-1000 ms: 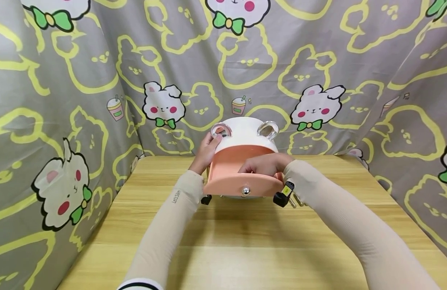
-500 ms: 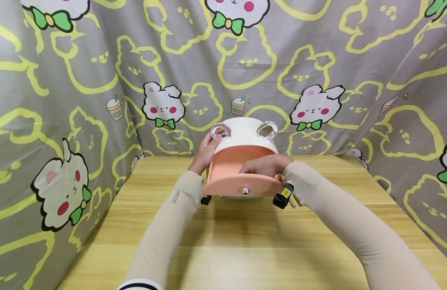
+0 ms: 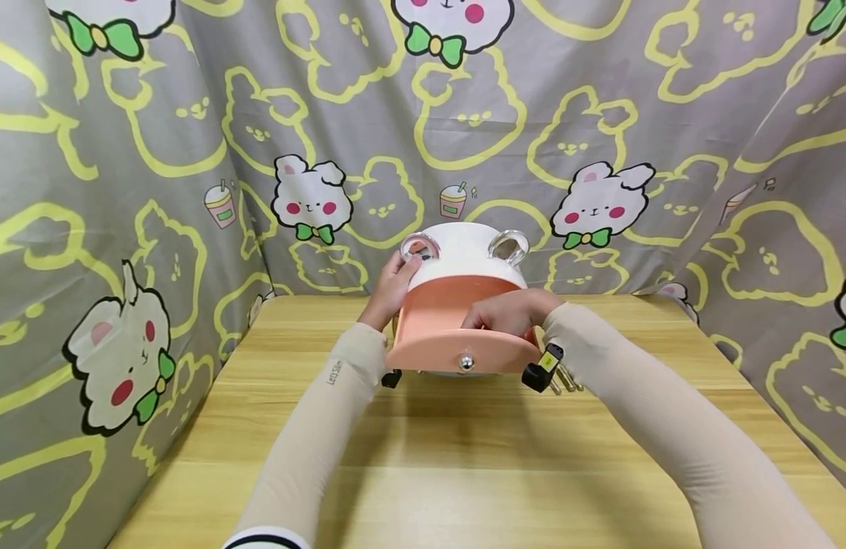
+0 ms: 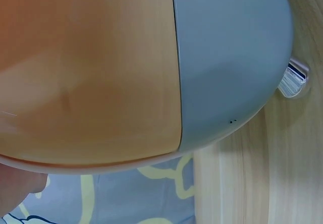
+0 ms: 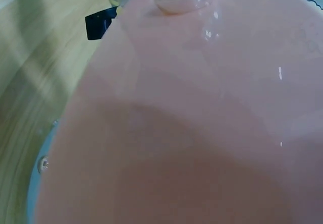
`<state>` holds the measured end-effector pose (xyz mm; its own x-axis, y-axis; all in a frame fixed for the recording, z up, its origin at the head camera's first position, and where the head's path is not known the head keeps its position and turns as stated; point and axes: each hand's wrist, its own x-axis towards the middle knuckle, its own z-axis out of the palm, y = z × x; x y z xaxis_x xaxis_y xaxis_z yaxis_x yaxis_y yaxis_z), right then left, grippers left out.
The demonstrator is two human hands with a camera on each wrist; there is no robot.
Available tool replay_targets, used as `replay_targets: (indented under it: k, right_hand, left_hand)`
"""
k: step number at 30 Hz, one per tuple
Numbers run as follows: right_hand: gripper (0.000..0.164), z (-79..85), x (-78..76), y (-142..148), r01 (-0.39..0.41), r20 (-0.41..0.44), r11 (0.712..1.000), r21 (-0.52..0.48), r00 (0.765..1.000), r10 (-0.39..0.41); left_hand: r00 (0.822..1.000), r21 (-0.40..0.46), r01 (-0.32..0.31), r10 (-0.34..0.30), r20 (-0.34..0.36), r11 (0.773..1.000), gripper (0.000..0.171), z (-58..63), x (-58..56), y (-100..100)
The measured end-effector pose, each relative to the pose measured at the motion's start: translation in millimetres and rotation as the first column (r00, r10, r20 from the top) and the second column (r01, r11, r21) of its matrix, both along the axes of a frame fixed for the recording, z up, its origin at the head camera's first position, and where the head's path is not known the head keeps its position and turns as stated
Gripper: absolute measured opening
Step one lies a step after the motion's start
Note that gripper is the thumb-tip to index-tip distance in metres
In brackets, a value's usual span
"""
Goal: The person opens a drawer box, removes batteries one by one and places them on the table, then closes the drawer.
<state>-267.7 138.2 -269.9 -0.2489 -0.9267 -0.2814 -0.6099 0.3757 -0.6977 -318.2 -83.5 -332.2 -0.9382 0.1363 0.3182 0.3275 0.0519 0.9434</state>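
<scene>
A white storage box [image 3: 457, 255] with two shiny ear-shaped loops stands at the far middle of the table. Its peach drawer [image 3: 430, 354] is pulled out towards me, a silver knob [image 3: 467, 363] on the front. My left hand [image 3: 390, 291] grips the box's left side, thumb up beside the left ear. Over the drawer's front edge reaches my right hand [image 3: 508, 311], its fingers bent down inside and their tips hidden. The right wrist view is filled by the drawer front [image 5: 192, 108]. In the left wrist view, a blue-grey lower part [image 4: 232, 72] adjoins the peach.
The wooden table [image 3: 437, 473] spreads out in front of the box. A grey patterned curtain [image 3: 382, 114] closes off the back and sides. Black wrist-worn pieces hang by the drawer, the right one [image 3: 541, 370] beside its right corner.
My right hand has shifted slightly to the right within the drawer. The left hand, box and drawer keep their places.
</scene>
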Motion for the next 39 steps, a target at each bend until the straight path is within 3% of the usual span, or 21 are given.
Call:
replay_targets:
  k: [8, 15, 25, 32, 39]
  right_hand:
    - [0.008, -0.7, 0.8, -2, 0.010, -0.059, 1.000, 0.003, 0.998, -0.010]
    - [0.009, -1.6, 1.0, 0, 0.098, -0.160, 0.994, 0.038, 0.983, -0.090]
    - [0.014, -8.3, -0.3, 2, 0.282, -0.268, 0.959, -0.031, 0.922, -0.279]
    - [0.007, -9.3, 0.2, 0, 0.284, -0.373, 0.951, -0.121, 0.875, -0.309]
    - [0.018, -8.9, 1.6, 2, 0.313, -0.380, 0.944, -0.101, 0.865, -0.327]
  left_hand:
    - [1.000, 0.007, 0.007, -0.007, -0.003, 1.000, 0.042, -1.7, -2.2, -2]
    - [1.000, 0.005, -0.001, 0.001, 0.002, 1.000, 0.043, -2.5, -2.6, -2]
    - [1.000, -0.008, 0.000, 0.000, -0.003, 1.000, 0.041, -3.1, -4.0, -2]
    - [1.000, -0.013, -0.013, 0.013, -0.016, 1.000, 0.040, -3.0, -4.8, -1]
    - [1.000, -0.004, 0.000, 0.000, -0.001, 1.000, 0.039, -1.6, -4.4, 0]
